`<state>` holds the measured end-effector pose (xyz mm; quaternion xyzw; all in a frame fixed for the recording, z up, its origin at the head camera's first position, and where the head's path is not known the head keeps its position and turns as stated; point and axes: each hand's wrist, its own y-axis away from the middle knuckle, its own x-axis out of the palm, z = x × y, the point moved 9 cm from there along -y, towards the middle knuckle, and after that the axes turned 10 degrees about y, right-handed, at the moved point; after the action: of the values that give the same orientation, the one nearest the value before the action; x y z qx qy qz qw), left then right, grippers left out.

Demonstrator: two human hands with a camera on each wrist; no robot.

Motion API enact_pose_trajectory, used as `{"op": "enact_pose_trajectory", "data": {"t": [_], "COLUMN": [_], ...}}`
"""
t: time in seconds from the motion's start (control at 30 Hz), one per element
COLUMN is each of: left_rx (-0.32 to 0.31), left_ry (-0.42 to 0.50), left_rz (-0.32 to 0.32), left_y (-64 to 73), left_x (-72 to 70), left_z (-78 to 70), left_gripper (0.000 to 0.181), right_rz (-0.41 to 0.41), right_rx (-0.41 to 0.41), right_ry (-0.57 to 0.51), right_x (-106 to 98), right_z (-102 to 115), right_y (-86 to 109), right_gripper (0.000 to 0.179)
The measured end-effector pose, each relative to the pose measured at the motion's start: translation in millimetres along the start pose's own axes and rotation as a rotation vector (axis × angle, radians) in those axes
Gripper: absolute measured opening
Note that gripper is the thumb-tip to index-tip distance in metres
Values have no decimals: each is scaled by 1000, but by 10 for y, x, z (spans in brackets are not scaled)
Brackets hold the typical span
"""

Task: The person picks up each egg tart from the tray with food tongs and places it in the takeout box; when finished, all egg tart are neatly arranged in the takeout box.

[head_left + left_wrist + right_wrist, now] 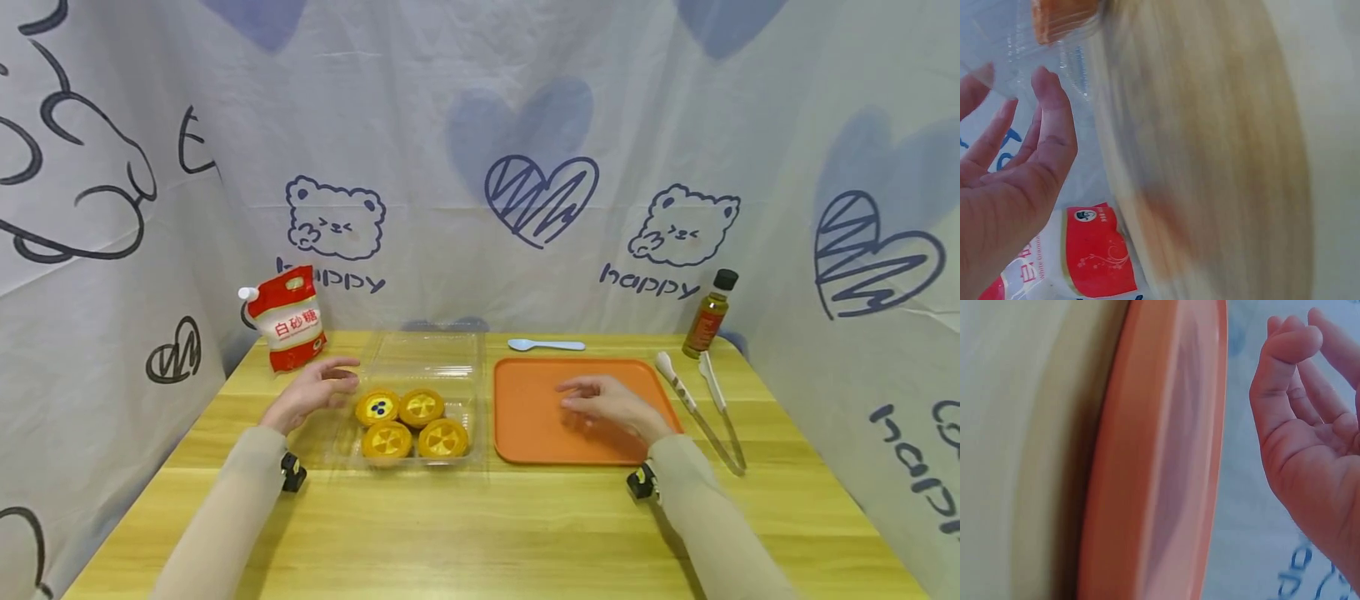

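My left hand point(315, 392) hovers at the left side of a clear plastic clamshell box point(477, 454), its fingers loosely bent with nothing in them. Inside the box sit several egg tarts point(442, 438); one tart point(377, 407) carries dark blue dots on its top. In the left wrist view, the fingertips point(1047, 84) overlap the transparent plastic. Over an orange tray point(525, 408), my right hand point(611, 406) is held with relaxed fingers and holds nothing. The right wrist view shows that hand point(1310, 425) above the tray's edge, thumb and fingers apart from any object.
A red and white sugar bag point(292, 321) with a white spout stands at the back left. Behind the tray lies a light blue spoon point(546, 344). Tongs point(705, 417) lie right of the tray, and an oil bottle point(708, 317) stands behind them. A printed curtain point(480, 283) surrounds the wooden table point(450, 533).
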<state>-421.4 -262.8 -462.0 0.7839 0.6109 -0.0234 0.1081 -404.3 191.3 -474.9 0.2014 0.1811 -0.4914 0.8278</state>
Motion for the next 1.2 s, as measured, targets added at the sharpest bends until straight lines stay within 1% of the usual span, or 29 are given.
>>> {"op": "enact_pose_trajectory", "data": {"t": [0.1, 0.2, 0.33, 0.47, 0.57, 0.7, 0.8, 0.93, 1.1, 1.2], "left_rx": [11, 8, -2, -13, -11, -2, -17, -42, -52, -52], "left_ry": [5, 27, 63, 87, 89, 94, 100, 108, 105, 107], "left_rz": [13, 16, -11, -56, -60, -41, -30, -25, -18, -27], "left_y": [-67, -129, -182, -200, -218, -247, -257, -255, -273, -286], "left_x": [6, 24, 22, 1, -3, 7, 13, 15, 27, 18], "left_z": [6, 29, 62, 103, 102, 69, 64, 57, 40, 36], "left_gripper": [58, 59, 58, 58, 59, 58, 57, 57, 57, 58], "right_rz": [32, 56, 69, 68, 65, 45, 32, 12, -52, -79], "right_rx": [-8, -14, -33, -31, -27, -59, -68, -54, -47, -39], "right_ry": [-28, -54, -66, -84, -94, -62, -33, -26, -68, -89], "right_x": [173, 325, 479, 589, 645, 694, 735, 775, 771, 767], "right_z": [104, 213, 372, 466, 530, 658, 720, 749, 789, 791], "right_y": [-156, -274, -386, -484, -573, -668, -721, -797, -865, -897], "right_gripper": [51, 52, 53, 51, 50, 51, 52, 52, 49, 48]}}
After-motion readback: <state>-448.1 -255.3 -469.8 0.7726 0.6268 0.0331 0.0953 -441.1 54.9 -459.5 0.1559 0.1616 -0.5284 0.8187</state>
